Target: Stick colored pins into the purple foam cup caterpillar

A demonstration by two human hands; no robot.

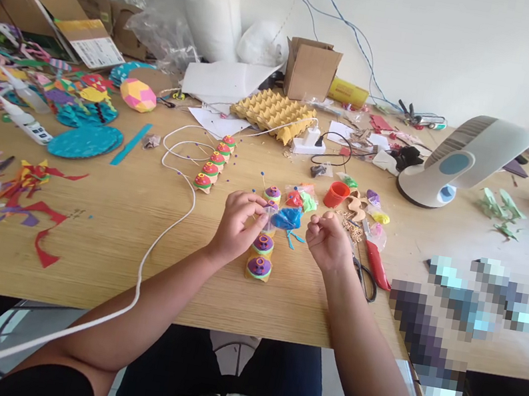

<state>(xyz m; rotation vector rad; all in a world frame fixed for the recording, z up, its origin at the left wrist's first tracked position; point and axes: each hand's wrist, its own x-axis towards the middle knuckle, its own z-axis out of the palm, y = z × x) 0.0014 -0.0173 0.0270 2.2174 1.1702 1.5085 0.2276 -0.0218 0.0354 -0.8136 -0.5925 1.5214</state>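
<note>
My left hand point(236, 224) is closed in a pinch on a small clear bag point(271, 216), held just above a short column of little round foam ornaments point(261, 257) with purple and green layers. My right hand point(328, 240) is curled closed a little to the right; what its fingertips pinch is too small to name. Between the hands lies a blue foam piece point(287, 218). Another ornament with a pin point(272, 193) stands behind it.
A row of red-topped ornaments point(214, 164) lies further back, beside a white cable point(166, 225). Red-handled scissors point(373, 267), an orange cup point(336, 194), a white fan point(458, 163), a yellow egg tray point(273, 111) and foam scraps point(35, 200) surround the spot.
</note>
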